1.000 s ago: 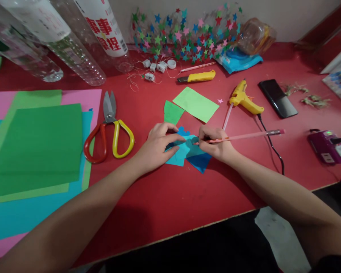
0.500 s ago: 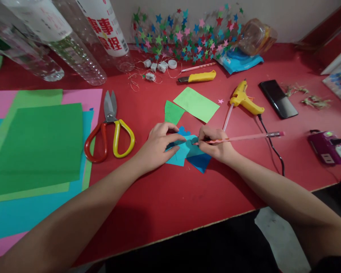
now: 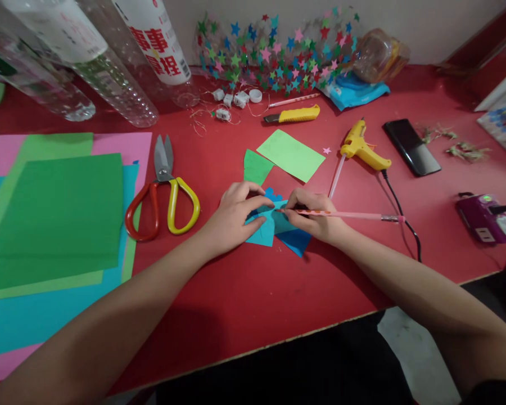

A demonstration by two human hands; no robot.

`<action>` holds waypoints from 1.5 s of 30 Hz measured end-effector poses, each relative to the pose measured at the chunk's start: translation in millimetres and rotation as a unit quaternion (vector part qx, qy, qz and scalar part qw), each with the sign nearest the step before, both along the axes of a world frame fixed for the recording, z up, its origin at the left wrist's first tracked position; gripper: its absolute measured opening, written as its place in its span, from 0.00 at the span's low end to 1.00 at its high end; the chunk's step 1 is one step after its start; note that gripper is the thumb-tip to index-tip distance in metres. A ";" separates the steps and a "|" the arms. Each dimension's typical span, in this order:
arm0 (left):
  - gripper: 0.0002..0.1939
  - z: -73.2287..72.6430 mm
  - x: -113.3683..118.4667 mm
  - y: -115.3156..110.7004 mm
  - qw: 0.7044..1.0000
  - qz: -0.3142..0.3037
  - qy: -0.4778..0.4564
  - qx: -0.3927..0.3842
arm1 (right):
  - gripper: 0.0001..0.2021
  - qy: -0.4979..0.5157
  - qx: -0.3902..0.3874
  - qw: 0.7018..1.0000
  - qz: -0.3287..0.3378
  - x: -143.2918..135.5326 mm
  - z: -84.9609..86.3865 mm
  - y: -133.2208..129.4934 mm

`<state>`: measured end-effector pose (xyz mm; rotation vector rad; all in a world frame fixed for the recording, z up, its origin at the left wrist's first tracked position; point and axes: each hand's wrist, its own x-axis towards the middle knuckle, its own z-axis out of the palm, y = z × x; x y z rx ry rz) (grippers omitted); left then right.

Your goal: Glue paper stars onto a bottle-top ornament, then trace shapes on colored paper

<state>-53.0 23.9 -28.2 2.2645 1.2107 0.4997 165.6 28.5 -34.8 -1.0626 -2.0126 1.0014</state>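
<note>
Inside the red surface's [image 3: 240,304] front edge, right fingers [image 3: 300,196] grip a slim pink pencil [image 3: 354,215]; spread left fingers [image 3: 257,202] touch light-blue paper [image 3: 263,236].

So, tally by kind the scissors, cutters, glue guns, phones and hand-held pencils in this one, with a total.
Scissors: 1
Cutter: 1
Glue gun: 1
Phone: 1
Pencil, in the right hand: 1
Total: 5
</note>
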 end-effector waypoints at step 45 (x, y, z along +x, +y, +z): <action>0.11 -1.6 -0.4 0.2 1.000 -0.006 -0.004 0.009 | 0.09 -0.035 0.079 0.996 0.011 1.3 -6.0 -3.7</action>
